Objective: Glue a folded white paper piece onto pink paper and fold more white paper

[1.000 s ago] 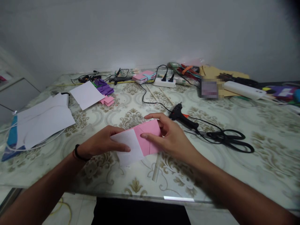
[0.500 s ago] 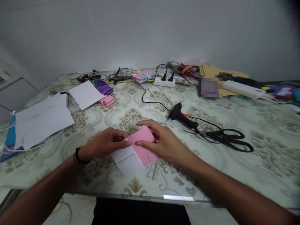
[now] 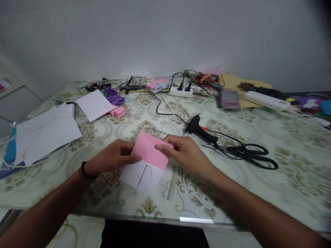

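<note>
Both hands hold a folded paper piece above the front of the table. Its upper part is pink paper (image 3: 151, 148); below it hangs a white paper flap (image 3: 142, 175) with a dark line across it. My left hand (image 3: 113, 156) pinches the left edge where pink meets white. At the right edge, my right hand (image 3: 184, 151) grips the pink part, thumb on top and fingers behind. A clear stick (image 3: 172, 184) lies on the table just right of the white flap.
Right of the hands lie a black glue gun (image 3: 200, 129) and black-handled scissors (image 3: 248, 153). White sheets (image 3: 49, 132) are at the left, with purple folded pieces (image 3: 115, 97) further back. A power strip (image 3: 181, 91) and cables line the rear of the patterned table (image 3: 103, 206).
The pink and white paper has been turned in the hands, its pink part shifting left and upward. The right thumb now lies higher across the pink surface.
</note>
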`<state>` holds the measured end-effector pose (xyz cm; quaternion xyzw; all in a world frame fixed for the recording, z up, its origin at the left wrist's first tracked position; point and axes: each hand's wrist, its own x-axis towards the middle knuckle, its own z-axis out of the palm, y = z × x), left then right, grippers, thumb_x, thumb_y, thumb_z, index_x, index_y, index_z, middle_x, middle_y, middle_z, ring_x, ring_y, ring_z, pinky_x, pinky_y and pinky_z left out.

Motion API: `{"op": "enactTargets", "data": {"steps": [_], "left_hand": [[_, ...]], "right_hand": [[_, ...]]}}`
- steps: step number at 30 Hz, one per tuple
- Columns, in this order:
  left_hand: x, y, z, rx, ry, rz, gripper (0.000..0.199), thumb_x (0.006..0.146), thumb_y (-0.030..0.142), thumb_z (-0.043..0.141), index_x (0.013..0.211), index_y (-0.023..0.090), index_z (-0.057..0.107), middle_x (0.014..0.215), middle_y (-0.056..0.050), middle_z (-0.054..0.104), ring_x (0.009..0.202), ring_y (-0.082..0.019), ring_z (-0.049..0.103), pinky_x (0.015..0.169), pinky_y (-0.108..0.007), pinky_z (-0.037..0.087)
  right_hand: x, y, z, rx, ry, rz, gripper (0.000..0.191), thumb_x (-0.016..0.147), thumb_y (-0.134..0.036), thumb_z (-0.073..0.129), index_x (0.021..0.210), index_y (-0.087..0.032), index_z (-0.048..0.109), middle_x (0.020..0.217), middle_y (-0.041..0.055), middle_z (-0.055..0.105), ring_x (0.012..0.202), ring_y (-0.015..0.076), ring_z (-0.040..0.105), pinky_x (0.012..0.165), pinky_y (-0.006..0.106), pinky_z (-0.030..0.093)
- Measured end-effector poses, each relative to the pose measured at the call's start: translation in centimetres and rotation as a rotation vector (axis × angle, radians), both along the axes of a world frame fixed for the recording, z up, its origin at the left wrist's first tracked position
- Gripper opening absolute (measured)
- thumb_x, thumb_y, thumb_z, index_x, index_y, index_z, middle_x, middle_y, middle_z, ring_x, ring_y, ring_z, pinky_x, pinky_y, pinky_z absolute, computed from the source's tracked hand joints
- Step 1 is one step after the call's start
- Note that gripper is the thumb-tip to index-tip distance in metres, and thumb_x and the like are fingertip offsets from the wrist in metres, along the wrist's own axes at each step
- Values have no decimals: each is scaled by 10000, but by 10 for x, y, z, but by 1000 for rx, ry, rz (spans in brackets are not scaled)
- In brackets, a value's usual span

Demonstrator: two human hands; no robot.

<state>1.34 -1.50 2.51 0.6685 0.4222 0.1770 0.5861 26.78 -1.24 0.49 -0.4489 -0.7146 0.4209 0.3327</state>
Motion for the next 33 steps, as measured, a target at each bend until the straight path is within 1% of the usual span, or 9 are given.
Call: {"op": "enactTargets", "data": {"steps": [2,6,11,14,17,21,25,30,33], "left_hand": [[0,-1,-3,-40,38,-65,349,920,480,671,896,136,723,775,-6,640,673,-134,531,603,-236,403],[-1,0,-9,71,81,20,399,923,508,671,830,123,722,702,11,611,625,-113,491,565,-223,354],[-1,2,-13,45,9,34,327,906,447,707,986,130,724,882,-30,708,798,-175,628,690,-259,485],[0,4,-17,113,3,81,412,843,383,778,1167,149,675,1067,-67,716,957,-221,657,778,-298,536],[2,6,-20,229,50,148,529,780,330,825,1241,172,619,1114,-69,683,915,-197,651,719,-263,533],[2,8,-24,247,126,212,645,791,277,788,1365,200,503,956,-22,678,749,-170,658,613,-237,502],[-2,15,-30,466,300,204,564,815,249,742,1342,209,546,1142,-71,705,858,-203,693,750,-301,546],[0,17,-32,703,416,230,424,829,232,730,1231,162,615,1191,-135,670,1081,-284,660,966,-434,533],[10,2,-16,877,312,191,279,901,186,650,1180,179,643,1249,-144,639,1236,-279,602,1074,-450,485]], "right_hand": [[0,-1,1,-16,1,30,392,928,-455,663,652,-190,577,607,-46,456,582,115,398,542,259,300],[-1,0,-1,-157,125,14,288,860,-469,751,876,-186,700,731,-12,638,632,135,536,541,245,371],[-1,2,-6,-269,82,83,385,846,-530,745,750,-163,673,656,-4,633,574,131,527,527,249,365],[-3,1,-6,-164,-50,69,378,902,-501,682,721,-170,655,633,-1,634,571,138,527,528,257,363],[-3,1,-4,45,-164,-20,315,966,-420,604,778,-180,682,655,15,673,603,160,576,563,277,398],[2,8,-5,178,-32,-106,173,932,-330,650,1020,-196,716,880,54,773,778,203,701,707,321,522],[11,15,-4,206,80,-183,117,889,-311,703,901,-202,742,831,44,765,750,204,702,744,344,536],[19,16,10,2,194,31,218,921,-405,707,974,-210,790,788,39,788,747,209,735,741,341,551],[20,16,20,-47,229,200,257,989,-409,628,1070,-219,780,918,56,820,842,205,765,845,356,569]]}}
